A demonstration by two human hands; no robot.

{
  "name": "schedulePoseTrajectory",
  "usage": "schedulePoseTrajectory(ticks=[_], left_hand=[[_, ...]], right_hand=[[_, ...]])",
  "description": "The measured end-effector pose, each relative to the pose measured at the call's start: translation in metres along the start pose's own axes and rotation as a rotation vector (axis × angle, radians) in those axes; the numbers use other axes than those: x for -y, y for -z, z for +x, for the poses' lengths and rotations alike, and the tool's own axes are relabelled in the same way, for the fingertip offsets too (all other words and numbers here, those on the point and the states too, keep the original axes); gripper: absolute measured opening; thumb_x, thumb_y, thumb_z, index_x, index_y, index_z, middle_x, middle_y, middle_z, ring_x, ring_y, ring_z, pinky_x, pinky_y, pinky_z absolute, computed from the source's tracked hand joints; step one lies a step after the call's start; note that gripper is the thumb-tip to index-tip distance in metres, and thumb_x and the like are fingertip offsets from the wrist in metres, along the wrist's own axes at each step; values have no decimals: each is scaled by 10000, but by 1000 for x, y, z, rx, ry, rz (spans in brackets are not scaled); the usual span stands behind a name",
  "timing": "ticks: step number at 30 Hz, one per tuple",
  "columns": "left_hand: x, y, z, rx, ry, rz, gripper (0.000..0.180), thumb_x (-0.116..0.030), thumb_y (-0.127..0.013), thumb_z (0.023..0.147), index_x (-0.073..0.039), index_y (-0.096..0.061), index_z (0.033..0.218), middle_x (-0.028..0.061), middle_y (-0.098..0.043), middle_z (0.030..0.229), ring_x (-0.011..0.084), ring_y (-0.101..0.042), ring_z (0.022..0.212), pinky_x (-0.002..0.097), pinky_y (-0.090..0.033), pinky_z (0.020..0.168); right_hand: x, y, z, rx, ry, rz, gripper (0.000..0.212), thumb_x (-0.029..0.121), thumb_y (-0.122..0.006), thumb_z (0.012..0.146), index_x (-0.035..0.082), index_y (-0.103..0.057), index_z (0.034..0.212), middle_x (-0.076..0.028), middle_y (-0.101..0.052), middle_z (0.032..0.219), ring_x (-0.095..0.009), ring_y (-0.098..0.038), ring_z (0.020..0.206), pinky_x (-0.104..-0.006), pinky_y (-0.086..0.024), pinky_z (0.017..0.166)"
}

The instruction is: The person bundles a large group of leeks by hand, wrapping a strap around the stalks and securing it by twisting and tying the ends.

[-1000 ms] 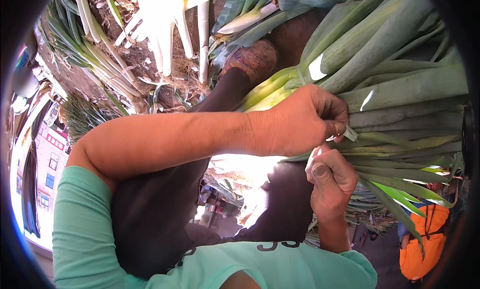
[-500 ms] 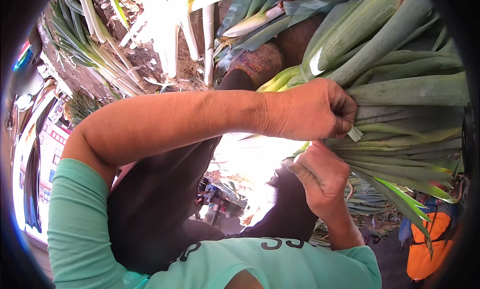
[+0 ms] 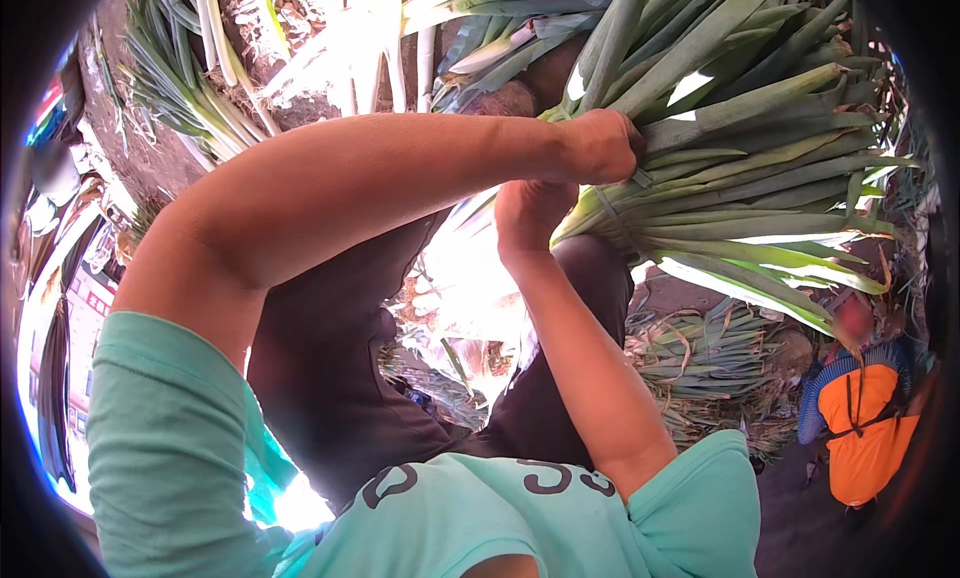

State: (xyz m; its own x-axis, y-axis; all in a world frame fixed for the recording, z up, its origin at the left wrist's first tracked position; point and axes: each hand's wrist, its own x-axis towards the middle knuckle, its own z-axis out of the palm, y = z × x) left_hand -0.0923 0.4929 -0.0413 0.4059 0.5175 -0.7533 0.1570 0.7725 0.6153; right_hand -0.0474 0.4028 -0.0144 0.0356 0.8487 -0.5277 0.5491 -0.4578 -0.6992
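A big bundle of leeks [image 3: 745, 163] lies across my lap, its green leaves fanned to the right. A thin tie [image 3: 612, 210] runs around it near where the leaves gather. My left hand [image 3: 600, 146] is a fist on top of the bundle, and a short end of the tie pokes out below its fingers. Just below my left wrist, my right hand [image 3: 535, 213] is closed by the pale end of the bundle. What its fingers grip is hidden. Strong glare washes out the white stalks between my legs.
More leeks [image 3: 215, 88] lie on the soil at upper left, with others at the top middle. A pile of leeks [image 3: 705, 363] lies on the ground at lower right. Beyond it is a person in an orange garment [image 3: 850, 438].
Both hands have moved left and up, the right hand farther, to below my left wrist. The tie around the leeks now shows. More of the leaf ends has come into view.
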Motion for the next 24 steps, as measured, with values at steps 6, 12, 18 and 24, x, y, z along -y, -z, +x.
schedulePoseTrajectory(ticks=[6, 12, 18, 24], left_hand=[[-29, -6, -32, 32, -22, 565, 270, -84, -548, 727, -173, -648, 962, 117, -619, 743, 282, -627, 789, 418, -447, 694], [-6, -30, -29, -71, -5, 975, 306, -168, -476, 832, -214, -619, 1099, 141, -634, 844, 376, -609, 880, 564, -344, 871], [73, -75, -12, -445, -154, 935, 322, -279, -379, 938, -89, -637, 971, 183, -623, 765, 385, -609, 802, 517, -421, 775], [-10, -29, -36, -27, -138, 548, 300, -238, -405, 918, -31, -604, 830, 164, -598, 670, 366, -603, 689, 464, -458, 618]], right_hand=[[3, -11, 18, 328, -202, -41, 148, 191, -457, 929, 55, -508, 954, -92, -571, 943, -220, -571, 871, -326, -439, 763], [5, -16, 25, 257, -293, -266, 148, 154, -438, 923, 64, -508, 1018, -85, -537, 983, -248, -532, 917, -351, -418, 826], [4, -10, 16, 105, -49, -185, 158, 160, -500, 901, 63, -516, 1024, -93, -552, 1007, -265, -531, 942, -362, -409, 841], [8, -3, 17, 345, 209, -138, 221, 156, -559, 868, 54, -520, 1060, -116, -544, 1070, -295, -509, 998, -385, -386, 887]])
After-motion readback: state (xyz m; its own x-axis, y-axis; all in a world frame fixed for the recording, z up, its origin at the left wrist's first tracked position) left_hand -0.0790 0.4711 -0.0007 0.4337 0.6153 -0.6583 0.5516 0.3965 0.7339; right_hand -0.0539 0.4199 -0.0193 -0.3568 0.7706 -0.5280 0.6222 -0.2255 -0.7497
